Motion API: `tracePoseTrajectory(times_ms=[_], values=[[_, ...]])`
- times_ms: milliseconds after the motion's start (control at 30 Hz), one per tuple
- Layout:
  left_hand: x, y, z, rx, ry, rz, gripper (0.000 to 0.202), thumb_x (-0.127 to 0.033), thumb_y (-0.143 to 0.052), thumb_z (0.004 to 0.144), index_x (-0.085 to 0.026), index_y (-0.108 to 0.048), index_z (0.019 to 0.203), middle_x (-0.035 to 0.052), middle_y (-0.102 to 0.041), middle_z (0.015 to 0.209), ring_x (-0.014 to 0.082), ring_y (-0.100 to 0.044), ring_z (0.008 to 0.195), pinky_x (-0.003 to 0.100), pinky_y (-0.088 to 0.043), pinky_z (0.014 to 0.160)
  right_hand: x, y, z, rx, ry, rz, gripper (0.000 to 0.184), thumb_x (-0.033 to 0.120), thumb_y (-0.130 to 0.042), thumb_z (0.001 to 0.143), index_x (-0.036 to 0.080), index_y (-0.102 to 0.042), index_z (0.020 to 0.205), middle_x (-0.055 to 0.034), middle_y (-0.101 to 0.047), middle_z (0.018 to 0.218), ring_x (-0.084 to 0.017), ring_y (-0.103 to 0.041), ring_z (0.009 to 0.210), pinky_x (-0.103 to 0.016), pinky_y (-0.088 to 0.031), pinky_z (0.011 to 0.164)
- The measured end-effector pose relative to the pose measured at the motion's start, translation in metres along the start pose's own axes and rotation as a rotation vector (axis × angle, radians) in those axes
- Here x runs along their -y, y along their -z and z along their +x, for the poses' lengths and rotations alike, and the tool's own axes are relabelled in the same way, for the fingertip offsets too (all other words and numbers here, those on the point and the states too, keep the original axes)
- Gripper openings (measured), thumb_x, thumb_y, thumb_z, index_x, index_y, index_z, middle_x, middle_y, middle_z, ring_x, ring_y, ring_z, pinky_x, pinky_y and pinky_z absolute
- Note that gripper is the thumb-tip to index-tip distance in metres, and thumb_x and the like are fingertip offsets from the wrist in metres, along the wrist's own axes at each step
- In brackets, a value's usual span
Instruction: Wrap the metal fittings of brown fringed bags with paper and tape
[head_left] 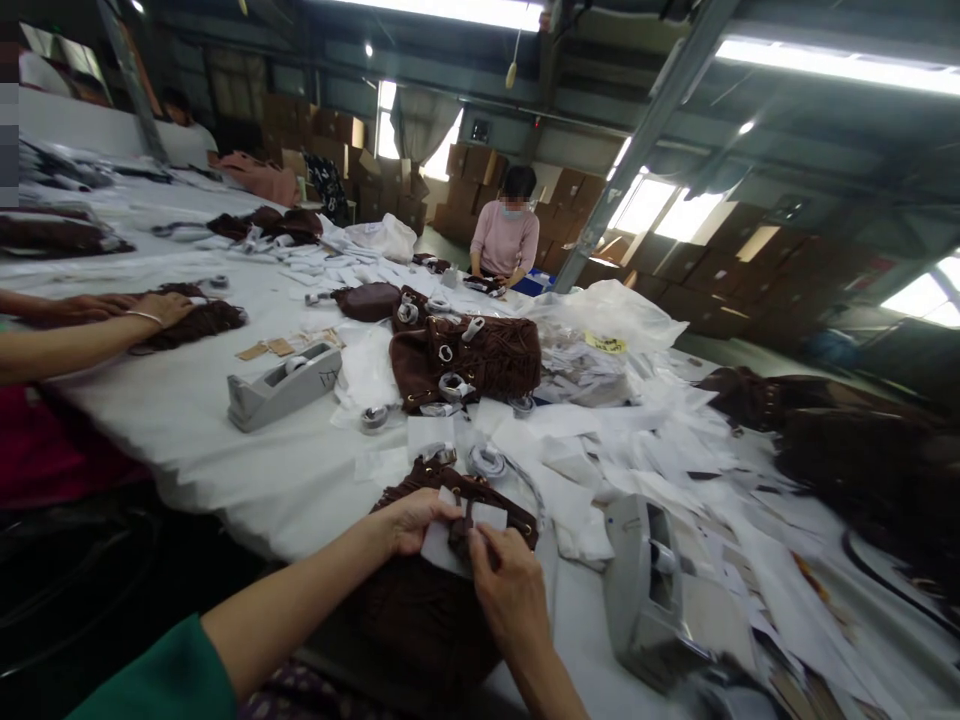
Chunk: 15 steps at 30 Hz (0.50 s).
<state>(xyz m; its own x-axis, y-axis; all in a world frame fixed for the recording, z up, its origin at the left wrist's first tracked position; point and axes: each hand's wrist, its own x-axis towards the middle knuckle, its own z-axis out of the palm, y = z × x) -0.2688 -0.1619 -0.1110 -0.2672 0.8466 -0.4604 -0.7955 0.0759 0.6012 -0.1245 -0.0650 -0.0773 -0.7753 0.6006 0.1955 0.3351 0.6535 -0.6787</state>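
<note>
Pinching white paper (439, 545) over a brown bag (424, 610), hands (416, 522) (511, 585) nearly closed, tape dispenser (628, 590) and loose sheets (592, 455) alongside

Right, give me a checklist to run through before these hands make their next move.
1. Left hand on the white paper: ok, fingers touch it.
2. Right hand grip: cannot tell, its own fingers hide it.
3. Brown bag fully supported: cannot tell, shadow below.
4. Grey tape dispenser within reach: ok, probably; it stands right of the right hand.
5. Table tidy on the right: not ok, loose papers strewn.
6. Neighbour's hand clear: ok, far left.
</note>
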Motion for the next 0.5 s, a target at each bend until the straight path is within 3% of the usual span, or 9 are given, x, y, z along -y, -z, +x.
tracePoseTrajectory(times_ms=[100, 200, 300, 367, 500], values=[[0.000, -0.004, 0.002, -0.042, 0.002, 0.041, 0.023, -0.021, -0.073, 0.055, -0.012, -0.064, 0.073, 0.0075, -0.067, 0.063, 0.0242, -0.065, 0.063, 0.042, -0.053, 0.070, -0.014, 0.015, 0.004, -0.100, -0.231, 0.081, 0.028, 0.046, -0.064, 0.076, 0.022, -0.069, 0.088, -0.0058, -0.065, 0.068, -0.021, -0.059, 0.062, -0.032, -0.044, 0.062], [0.004, -0.008, 0.004, -0.113, -0.075, 0.119, 0.019, -0.021, -0.072, 0.057, -0.012, -0.064, 0.072, 0.0067, -0.066, 0.062, 0.0238, -0.063, 0.062, 0.041, -0.052, 0.067, -0.020, 0.017, 0.006, 0.061, -0.380, 0.286, 0.034, 0.052, -0.059, 0.077, 0.020, -0.069, 0.082, -0.0033, -0.060, 0.054, -0.020, -0.053, 0.047, -0.031, -0.039, 0.047], [0.008, -0.010, 0.004, -0.200, -0.215, 0.224, 0.008, -0.016, -0.069, 0.058, -0.014, -0.063, 0.062, 0.0011, -0.061, 0.057, 0.0188, -0.058, 0.062, 0.030, -0.048, 0.065, -0.010, 0.006, 0.006, 0.077, -0.266, 0.278, 0.026, 0.044, -0.058, 0.079, 0.021, -0.071, 0.079, -0.0044, -0.067, 0.063, -0.021, -0.058, 0.055, -0.031, -0.042, 0.053], [0.008, -0.010, 0.004, -0.244, -0.304, 0.296, 0.011, -0.012, -0.068, 0.058, -0.016, -0.059, 0.053, -0.0023, -0.054, 0.053, 0.0157, -0.054, 0.062, 0.025, -0.043, 0.063, 0.003, -0.004, 0.007, 0.051, -0.139, 0.169, 0.020, 0.036, -0.057, 0.080, 0.022, -0.071, 0.076, -0.0046, -0.070, 0.071, -0.021, -0.061, 0.063, -0.030, -0.041, 0.060], [0.003, -0.008, -0.004, -0.232, -0.360, 0.370, 0.018, -0.014, -0.068, 0.060, -0.017, -0.055, 0.048, -0.0035, -0.050, 0.053, 0.0138, -0.049, 0.062, 0.022, -0.038, 0.061, 0.020, -0.028, 0.012, 0.081, 0.059, -0.047, 0.026, 0.027, -0.050, 0.084, 0.021, -0.065, 0.064, -0.0065, -0.065, 0.064, -0.020, -0.057, 0.059, -0.030, -0.035, 0.060]])
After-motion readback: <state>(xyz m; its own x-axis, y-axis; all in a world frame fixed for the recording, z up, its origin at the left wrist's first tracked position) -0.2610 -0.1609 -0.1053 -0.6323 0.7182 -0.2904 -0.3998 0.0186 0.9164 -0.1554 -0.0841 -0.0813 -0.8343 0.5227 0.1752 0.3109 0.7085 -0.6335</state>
